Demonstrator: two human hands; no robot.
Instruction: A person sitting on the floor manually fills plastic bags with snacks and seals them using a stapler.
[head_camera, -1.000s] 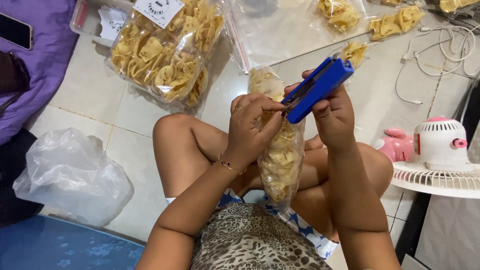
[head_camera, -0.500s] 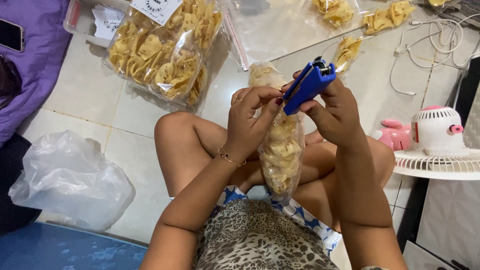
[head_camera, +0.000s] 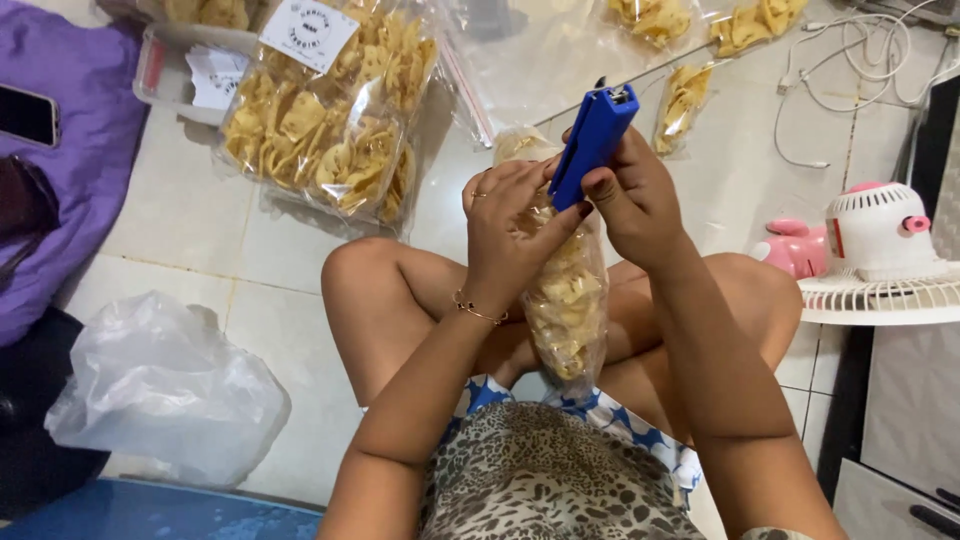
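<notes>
Stapling step in hand, by our read. Our right hand (head_camera: 640, 200) is wrapped around the blue stapler (head_camera: 592, 140), fingers clamped on its body, thumb pressing along the near side. The stapler stands nearly upright, mouth end down at the fingertips, tail end pointing away from us.

Our left hand (head_camera: 510, 245) pinches the top of the small clear bag of yellow chips (head_camera: 568, 310), fingers together on the gathered neck, just beside the stapler's mouth. We cannot tell if the plastic already sits between the stapler's lips; the left fingers hide that spot. The bag hangs below both hands, over our crossed legs.

Next move, as we judge it: keep the folded neck flat and fully inside the mouth, left fingertips out of the staple line, then squeeze firmly.

Beyond the fingers: a big bag of chips (head_camera: 320, 120) with a white label, smaller filled bags (head_camera: 685, 95), white cable (head_camera: 850, 80). Left of the wrist, a crumpled plastic bag (head_camera: 165, 390). Right, a white fan (head_camera: 880, 260).
</notes>
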